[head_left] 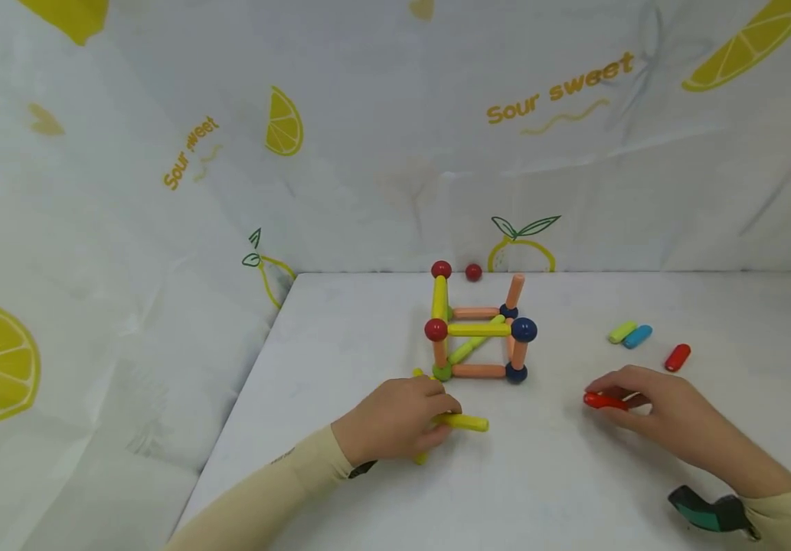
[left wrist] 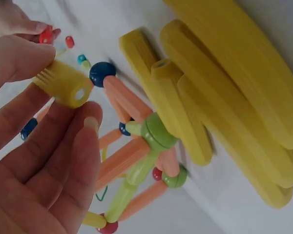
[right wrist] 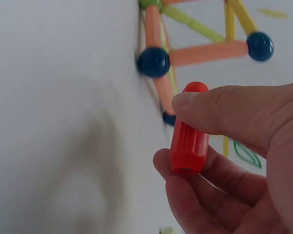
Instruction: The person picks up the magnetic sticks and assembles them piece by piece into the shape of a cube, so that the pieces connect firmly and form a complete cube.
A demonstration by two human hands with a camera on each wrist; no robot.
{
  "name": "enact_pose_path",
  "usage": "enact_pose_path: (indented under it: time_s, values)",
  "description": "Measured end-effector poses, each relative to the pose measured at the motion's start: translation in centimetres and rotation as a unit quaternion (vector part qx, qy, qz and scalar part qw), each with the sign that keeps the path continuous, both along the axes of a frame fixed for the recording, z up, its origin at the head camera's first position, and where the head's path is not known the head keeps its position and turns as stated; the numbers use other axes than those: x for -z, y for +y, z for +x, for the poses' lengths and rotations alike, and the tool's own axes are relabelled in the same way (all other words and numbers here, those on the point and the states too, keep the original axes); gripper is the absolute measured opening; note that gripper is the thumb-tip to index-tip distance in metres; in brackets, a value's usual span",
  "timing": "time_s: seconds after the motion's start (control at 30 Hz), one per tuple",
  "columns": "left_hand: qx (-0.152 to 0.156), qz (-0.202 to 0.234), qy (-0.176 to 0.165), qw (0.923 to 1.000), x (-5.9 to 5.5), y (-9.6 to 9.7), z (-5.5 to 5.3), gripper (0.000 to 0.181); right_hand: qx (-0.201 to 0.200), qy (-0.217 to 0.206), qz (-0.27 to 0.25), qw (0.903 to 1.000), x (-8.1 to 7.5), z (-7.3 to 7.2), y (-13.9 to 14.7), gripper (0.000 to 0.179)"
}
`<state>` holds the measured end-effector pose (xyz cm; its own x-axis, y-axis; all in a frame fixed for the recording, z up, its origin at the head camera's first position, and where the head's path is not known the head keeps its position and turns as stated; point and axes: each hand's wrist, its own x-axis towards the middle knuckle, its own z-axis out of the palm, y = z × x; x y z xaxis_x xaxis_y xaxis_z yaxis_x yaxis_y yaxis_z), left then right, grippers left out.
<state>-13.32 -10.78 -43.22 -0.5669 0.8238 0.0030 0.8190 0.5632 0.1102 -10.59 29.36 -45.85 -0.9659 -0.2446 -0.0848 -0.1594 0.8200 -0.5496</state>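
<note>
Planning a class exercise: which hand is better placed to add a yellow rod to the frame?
Likely the left hand, holding a yellow rod near the ball-and-rod frame; the right hand, farther off, pinches a red rod.

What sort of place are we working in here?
Likely a screened-off tabletop play area, though nothing beyond it shows: a white table, a lemon-print sheet behind it, and a stick-and-ball toy frame standing on top.

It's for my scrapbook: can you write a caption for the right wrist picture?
The right hand pinches a red stick, with a stick-and-ball frame behind it.
</note>
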Motion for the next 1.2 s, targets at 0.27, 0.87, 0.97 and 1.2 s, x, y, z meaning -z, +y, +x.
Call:
enact_pose_path:
  time_s: [0.27,0.87,0.97,1.2]
  values:
    - [-0.032,0.051,0.01,0.9982,-0.1,0.0,-0.2,0.026,-0.084,0.03,-0.071,0.9935,-1.3,-0.1,-6.7,0.032]
    - [-0.028,0.108,0.021,0.9935,-0.1,1.9,-0.1,0.024,-0.121,0.03,-0.104,0.9867,-1.1,-0.1,-9.0,0.031]
    - [-0.032,0.132,0.004,0.9907,0.0,2.1,0.0,0.025,-0.12,0.031,-0.112,0.9859,-1.1,-0.1,-8.8,0.031]
    - [-0.075,0.319,-0.221,0.9184,0.4,3.3,0.7,0.032,-0.127,0.018,-0.139,0.982,-1.2,-0.1,-9.0,0.027]
